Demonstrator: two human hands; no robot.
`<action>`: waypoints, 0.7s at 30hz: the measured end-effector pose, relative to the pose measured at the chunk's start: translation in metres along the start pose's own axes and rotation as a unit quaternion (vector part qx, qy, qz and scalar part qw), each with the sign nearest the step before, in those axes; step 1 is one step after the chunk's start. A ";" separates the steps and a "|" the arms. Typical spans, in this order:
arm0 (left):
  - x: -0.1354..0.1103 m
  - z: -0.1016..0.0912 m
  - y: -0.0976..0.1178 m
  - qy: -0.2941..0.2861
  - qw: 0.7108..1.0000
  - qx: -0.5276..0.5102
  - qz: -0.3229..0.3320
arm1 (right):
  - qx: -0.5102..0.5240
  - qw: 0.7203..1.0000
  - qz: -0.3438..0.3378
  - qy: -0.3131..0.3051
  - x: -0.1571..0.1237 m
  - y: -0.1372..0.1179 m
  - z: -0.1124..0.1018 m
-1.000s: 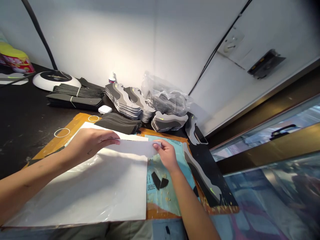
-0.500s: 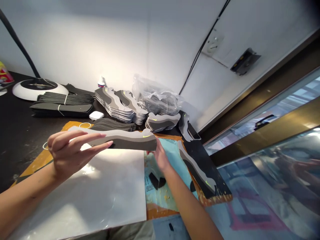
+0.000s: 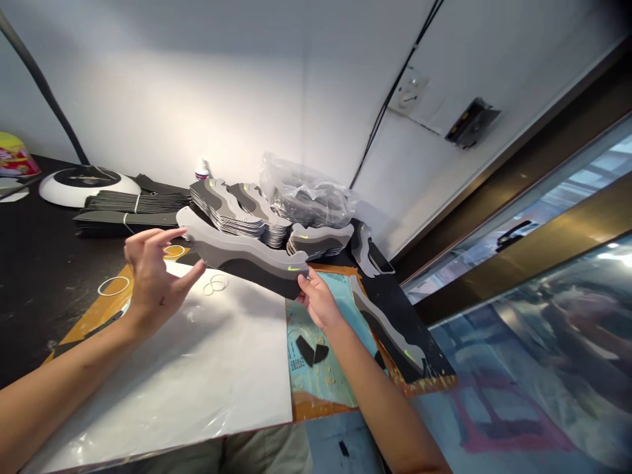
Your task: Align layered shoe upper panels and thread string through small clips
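Observation:
Both hands hold up a long wavy grey and black cut-out piece (image 3: 241, 258) with a small yellow-green mark near its right end. My left hand (image 3: 155, 280) pinches its left end between thumb and fingers. My right hand (image 3: 318, 301) grips the right end from below. The piece hangs a little above a white glossy sheet (image 3: 197, 368) that lies on an orange and blue work mat (image 3: 320, 388). Two rubber bands (image 3: 216, 284) rest on the sheet just under the piece.
Stacks of the same grey cut-outs (image 3: 237, 210) and a plastic bag (image 3: 309, 194) stand at the back. Banded black bundles (image 3: 123, 210) and a white lamp base (image 3: 86, 184) sit at left. One more cut-out (image 3: 388, 329) lies to the right. Black scraps (image 3: 311, 352) rest on the mat.
The hands lifted a grey cut-out off the white sheet and turned it face up. Its left end rose toward the stacks, and the right hand came under its right end.

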State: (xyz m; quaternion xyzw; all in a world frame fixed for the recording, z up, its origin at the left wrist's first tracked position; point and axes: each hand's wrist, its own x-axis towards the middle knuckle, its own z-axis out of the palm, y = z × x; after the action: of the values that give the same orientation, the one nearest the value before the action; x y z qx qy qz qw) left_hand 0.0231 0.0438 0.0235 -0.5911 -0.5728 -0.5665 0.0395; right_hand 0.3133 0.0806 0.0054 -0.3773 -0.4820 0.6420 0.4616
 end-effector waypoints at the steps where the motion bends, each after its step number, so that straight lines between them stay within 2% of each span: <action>1: 0.001 0.002 0.002 -0.010 0.993 -0.081 -0.080 | 0.002 1.000 -0.005 0.005 0.001 0.000 -0.001; 2: 0.003 0.004 0.004 -0.027 0.971 -0.174 -0.164 | 0.005 1.000 -0.009 0.009 0.001 0.000 -0.002; 3: 0.003 0.005 0.006 -0.047 0.931 -0.266 -0.247 | 0.006 1.000 -0.012 0.011 0.002 0.001 -0.003; 5: 0.003 0.008 0.012 -0.093 0.827 -0.406 -0.378 | 0.005 1.000 -0.018 0.012 0.004 0.001 -0.005; 6: 0.003 0.009 0.015 -0.118 0.784 -0.443 -0.418 | 0.002 1.000 -0.019 0.011 0.004 0.002 -0.006; 7: 0.001 0.010 0.017 -0.144 0.758 -0.459 -0.441 | -0.003 1.000 -0.018 0.011 0.005 0.002 -0.006; 8: -0.001 0.010 0.018 -0.168 0.748 -0.459 -0.449 | -0.010 1.000 -0.016 0.010 0.005 0.003 -0.007; 10: -0.006 0.012 0.018 -0.197 0.762 -0.427 -0.444 | -0.025 1.000 -0.010 0.005 0.006 0.004 -0.008; 12: -0.011 0.013 0.015 -0.201 0.791 -0.382 -0.434 | -0.036 0.999 -0.004 -0.002 0.006 0.005 -0.008; 14: -0.015 0.014 0.011 -0.194 0.807 -0.355 -0.430 | -0.038 0.999 0.000 -0.007 0.005 0.005 -0.007; 18: -0.016 0.016 0.005 -0.178 0.813 -0.353 -0.429 | -0.007 1.000 0.021 0.001 0.004 0.006 -0.006; 21: -0.016 0.018 0.003 -0.163 0.817 -0.345 -0.433 | 0.018 0.998 0.051 -0.017 0.003 0.005 -0.005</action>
State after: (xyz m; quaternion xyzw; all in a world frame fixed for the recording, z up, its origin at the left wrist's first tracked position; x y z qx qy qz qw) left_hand 0.0409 0.0452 0.0073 -0.3405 -0.5348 -0.5810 -0.5104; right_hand 0.3157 0.0844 -0.0008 -0.3821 -0.4584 0.6793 0.4271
